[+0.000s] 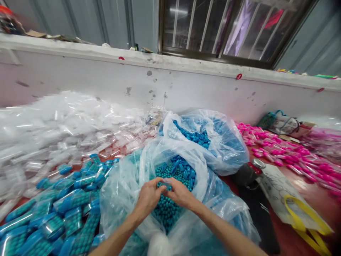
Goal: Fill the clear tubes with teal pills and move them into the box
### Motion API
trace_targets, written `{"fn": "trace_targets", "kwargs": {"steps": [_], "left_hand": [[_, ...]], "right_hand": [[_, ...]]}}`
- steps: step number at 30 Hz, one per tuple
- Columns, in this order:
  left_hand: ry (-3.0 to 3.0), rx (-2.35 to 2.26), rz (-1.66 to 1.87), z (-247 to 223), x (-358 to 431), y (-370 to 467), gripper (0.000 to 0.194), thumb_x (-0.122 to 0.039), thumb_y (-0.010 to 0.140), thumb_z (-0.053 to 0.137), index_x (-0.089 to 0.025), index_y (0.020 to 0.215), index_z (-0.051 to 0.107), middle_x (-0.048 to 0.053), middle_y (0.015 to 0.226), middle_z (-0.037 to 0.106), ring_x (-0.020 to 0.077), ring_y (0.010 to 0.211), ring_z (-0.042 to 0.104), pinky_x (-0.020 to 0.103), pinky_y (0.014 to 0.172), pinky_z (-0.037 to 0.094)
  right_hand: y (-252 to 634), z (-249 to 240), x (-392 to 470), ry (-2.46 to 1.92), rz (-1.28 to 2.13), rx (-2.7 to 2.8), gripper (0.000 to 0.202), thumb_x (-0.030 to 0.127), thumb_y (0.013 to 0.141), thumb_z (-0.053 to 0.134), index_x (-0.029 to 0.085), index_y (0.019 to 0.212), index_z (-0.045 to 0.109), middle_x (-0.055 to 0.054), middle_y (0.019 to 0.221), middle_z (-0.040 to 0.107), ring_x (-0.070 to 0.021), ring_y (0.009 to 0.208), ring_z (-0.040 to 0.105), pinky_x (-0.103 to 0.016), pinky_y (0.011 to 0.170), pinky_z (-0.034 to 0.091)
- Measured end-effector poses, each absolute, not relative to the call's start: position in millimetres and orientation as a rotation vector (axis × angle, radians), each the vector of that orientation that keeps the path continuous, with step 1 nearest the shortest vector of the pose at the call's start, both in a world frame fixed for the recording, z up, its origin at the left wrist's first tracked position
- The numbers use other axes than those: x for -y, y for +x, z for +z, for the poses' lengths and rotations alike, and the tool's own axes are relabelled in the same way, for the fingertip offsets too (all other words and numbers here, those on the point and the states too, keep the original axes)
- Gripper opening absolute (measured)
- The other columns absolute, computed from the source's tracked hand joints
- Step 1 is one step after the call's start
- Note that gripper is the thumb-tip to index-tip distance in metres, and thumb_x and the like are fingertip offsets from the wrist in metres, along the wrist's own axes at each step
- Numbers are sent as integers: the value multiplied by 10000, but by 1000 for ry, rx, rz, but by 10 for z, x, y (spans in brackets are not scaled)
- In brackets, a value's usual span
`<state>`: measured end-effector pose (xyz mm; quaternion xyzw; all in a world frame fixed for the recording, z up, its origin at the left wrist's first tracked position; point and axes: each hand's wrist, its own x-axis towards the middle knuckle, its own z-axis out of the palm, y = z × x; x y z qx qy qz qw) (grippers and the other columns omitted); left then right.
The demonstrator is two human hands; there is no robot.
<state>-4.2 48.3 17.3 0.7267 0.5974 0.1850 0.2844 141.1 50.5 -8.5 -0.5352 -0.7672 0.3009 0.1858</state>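
Clear container [167, 185]: held between the fingertips of both hands, above the teal beads [167, 213].
Left hand [148, 195]: fingers narrowed on the container's left side.
Right hand [181, 193]: fingers narrowed on its right side.
Long axis: cannot be told; the container is partly covered by the fingers.
Beads: contained in the open plastic bag [119, 190], directly below both hands.
Blue caps [183, 167]: seen beyond the fingers, nearer the right hand.

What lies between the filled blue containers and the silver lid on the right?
Head view: an open plastic bag of teal beads and blue pieces, left hand and right hand over it.
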Motion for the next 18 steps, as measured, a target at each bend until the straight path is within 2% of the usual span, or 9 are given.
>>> {"fn": "trace_targets", "kwargs": {"steps": [2,4,6,8,11,13,14,16,18], "left_hand": [[1917,-1565,529,150,-468,-51,299,-273,805,400,-213,1044,569,-1,682,613,154,659,569,234,612,398],[2042,-1560,443,129,-453,-102,313,-248,816,386,-198,1088,535,37,840,642,172,795,585,254,697,413],[2226,-1565,156,129,-435,-196,276,-207,819,374,-180,1023,558,80,915,644,213,889,583,301,761,411],[2312,-1579,-133,154,-419,-298,265,-180,823,352,-160,972,569,108,876,651,248,871,597,341,750,420],[2314,-1681,-141,196,-390,-353,398,-187,809,390,-170,1205,428,120,1012,621,250,891,597,341,738,438],[2367,-1652,-79,185,-363,-295,572,-175,771,450,-201,1318,283,121,1185,537,248,987,558,335,777,434],[2396,-1618,-86,162,-349,-250,592,-153,767,439,-198,1331,264,126,1215,515,250,1010,545,340,795,429],[2398,-1546,-139,88,-337,-163,493,-108,782,356,-147,1273,368,146,1131,567,256,991,551,361,805,421],[2315,-1526,-177,1,-361,-114,393,-78,777,303,-99,1101,523,163,976,625,265,930,575,376,799,416]], "right_hand": [[1364,-127,-519,-1297,1185,1966,245,318,833,408,198,1016,519,17,722,550,-126,635,549,-217,569,420],[1363,-152,-526,-1267,1361,1817,227,284,828,387,184,994,505,47,590,484,-106,497,488,-201,481,382],[1423,-143,-534,-1366,1308,1808,200,230,784,431,172,964,494,59,562,460,-98,461,457,-198,464,354],[1508,-103,-553,-1511,1089,1936,142,194,739,476,163,871,517,44,590,486,-102,516,470,-199,490,336],[1547,-30,-605,-1615,806,2264,65,187,678,556,155,733,567,13,633,537,-121,617,482,-204,520,307],[1476,7,-643,-1571,823,2434,55,188,642,602,154,682,589,14,622,552,-120,616,482,-201,511,298],[1425,23,-658,-1524,883,2485,57,186,630,618,156,674,597,21,616,559,-115,607,485,-194,506,301],[1342,49,-673,-1466,998,2521,60,176,630,620,164,688,613,38,598,570,-103,581,498,-180,498,317],[1343,70,-669,-1520,1006,2508,107,156,666,575,176,760,621,46,605,589,-101,578,526,-174,513,341]]}}
